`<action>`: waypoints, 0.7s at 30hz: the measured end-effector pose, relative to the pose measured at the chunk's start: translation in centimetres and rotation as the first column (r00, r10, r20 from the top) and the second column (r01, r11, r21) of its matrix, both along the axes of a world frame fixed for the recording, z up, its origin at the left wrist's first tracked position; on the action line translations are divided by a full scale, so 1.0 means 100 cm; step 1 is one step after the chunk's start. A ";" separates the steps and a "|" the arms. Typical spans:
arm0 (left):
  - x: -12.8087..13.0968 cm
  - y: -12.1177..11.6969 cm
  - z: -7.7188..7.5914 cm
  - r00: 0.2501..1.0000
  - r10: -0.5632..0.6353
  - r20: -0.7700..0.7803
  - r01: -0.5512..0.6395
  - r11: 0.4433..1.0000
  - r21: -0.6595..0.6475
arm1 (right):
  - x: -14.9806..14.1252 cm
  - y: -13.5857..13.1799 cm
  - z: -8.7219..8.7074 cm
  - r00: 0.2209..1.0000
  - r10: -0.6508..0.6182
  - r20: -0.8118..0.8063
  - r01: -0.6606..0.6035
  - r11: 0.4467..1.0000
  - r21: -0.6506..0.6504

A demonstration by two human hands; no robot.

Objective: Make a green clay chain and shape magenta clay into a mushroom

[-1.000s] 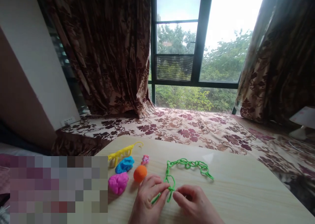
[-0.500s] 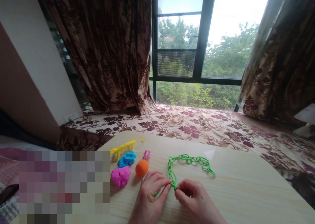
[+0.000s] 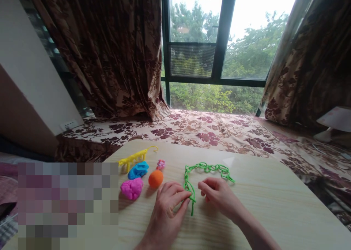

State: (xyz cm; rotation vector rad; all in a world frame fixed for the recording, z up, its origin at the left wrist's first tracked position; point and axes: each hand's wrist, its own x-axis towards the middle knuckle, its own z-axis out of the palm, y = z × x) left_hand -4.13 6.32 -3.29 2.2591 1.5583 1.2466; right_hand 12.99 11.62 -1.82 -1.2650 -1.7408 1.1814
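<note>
A chain of thin green modelling-clay links point(image 3: 210, 168) lies on the table, bending from the right down toward my hands. My left hand point(image 3: 170, 206) pinches its near end between thumb and index finger. From that pinch a loose green strip of clay point(image 3: 192, 208) hangs down toward me. My right hand point(image 3: 216, 193) is just to the right of the chain, apart from it, with its fingers curled in and nothing showing in them. Left of the chain sit an orange clay ball point(image 3: 155, 179), a pink clay lump point(image 3: 132, 188) and a blue clay lump point(image 3: 138, 170).
Behind the lumps stand a yellow clay piece point(image 3: 134, 157) with a hooked end and a small pink figure point(image 3: 161, 164). The pale wooden table point(image 3: 255, 206) meets a flowered cloth-covered ledge point(image 3: 208, 127) below the window. Blurred blocks cover the lower left.
My right hand has let go of the chain and drawn away to the upper right. The left still pinches it, and the loose strip now shows. The view has tilted slightly.
</note>
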 end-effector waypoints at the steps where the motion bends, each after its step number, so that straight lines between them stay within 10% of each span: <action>1: 0.000 0.000 0.000 1.000 -0.008 -0.003 0.008 1.000 -0.003 | -0.003 0.005 -0.002 1.000 -0.006 0.030 0.005 1.000 0.028; 21: 0.000 -0.006 0.009 0.999 -0.007 -0.037 0.003 0.993 -0.116 | 0.001 -0.009 -0.008 0.997 0.034 -0.071 -0.032 0.999 0.024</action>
